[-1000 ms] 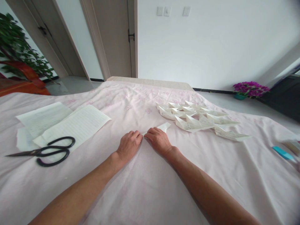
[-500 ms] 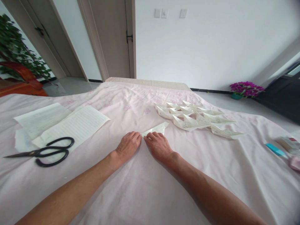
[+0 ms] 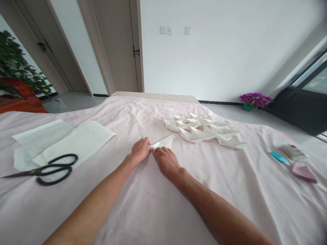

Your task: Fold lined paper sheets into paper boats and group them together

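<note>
A folded piece of white paper (image 3: pixel 164 141) lies on the pink floral cloth in front of me, its pointed end toward the right. My left hand (image 3: pixel 140 149) pinches its left end between thumb and fingers. Fingers curled, my right hand (image 3: pixel 166 159) presses on the paper's near edge, close beside the left. The fingers cover part of the paper, so its full shape is hidden. Beyond and to the right stand several folded paper boats (image 3: pixel 198 132) in a cluster.
On the left, black-handled scissors (image 3: pixel 55 169) rest partly on lined paper sheets (image 3: pixel 84 141). At right lie a blue object (image 3: pixel 279 157), a small box-like pack (image 3: pixel 293 151) and a pink item (image 3: pixel 304 172). Pink cloth (image 3: pixel 143 211) covers the surface, with doors and a wall behind.
My left hand has raised its wrist a little and turned, now pinching the paper's left end. The right hand remains on the paper. The view has shifted right and up.
</note>
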A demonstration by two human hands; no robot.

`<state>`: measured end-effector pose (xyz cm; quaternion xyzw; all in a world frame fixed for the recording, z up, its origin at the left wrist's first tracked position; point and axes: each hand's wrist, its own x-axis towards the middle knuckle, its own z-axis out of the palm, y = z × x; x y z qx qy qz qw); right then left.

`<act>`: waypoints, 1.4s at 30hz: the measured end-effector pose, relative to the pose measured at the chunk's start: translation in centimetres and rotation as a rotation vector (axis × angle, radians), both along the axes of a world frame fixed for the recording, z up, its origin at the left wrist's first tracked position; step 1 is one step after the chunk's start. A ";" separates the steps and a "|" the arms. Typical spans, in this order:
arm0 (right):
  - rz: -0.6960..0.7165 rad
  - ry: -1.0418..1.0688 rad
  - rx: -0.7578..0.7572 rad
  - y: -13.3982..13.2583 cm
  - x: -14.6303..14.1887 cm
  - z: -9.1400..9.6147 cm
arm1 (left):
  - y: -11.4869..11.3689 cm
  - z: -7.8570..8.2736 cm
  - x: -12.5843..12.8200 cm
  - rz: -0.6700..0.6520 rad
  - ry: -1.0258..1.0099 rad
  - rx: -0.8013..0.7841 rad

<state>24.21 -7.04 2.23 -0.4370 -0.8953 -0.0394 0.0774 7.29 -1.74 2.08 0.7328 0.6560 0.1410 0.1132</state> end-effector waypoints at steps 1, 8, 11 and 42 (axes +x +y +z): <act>0.000 0.018 -0.007 -0.1 0.1 0.0 | 0.2 -0.1 -0.1 0.005 -0.015 -0.024; 0.029 0.225 -0.002 -0.5 0.8 -0.9 | -1.3 0.6 -0.4 0.014 -0.096 -0.043; 0.042 0.444 0.075 -0.5 1.4 -1.0 | -3.4 1.1 -1.3 0.054 -0.100 0.145; 0.034 0.006 0.130 1.5 0.3 -0.7 | -3.5 -1.3 -7.6 -0.319 0.282 0.509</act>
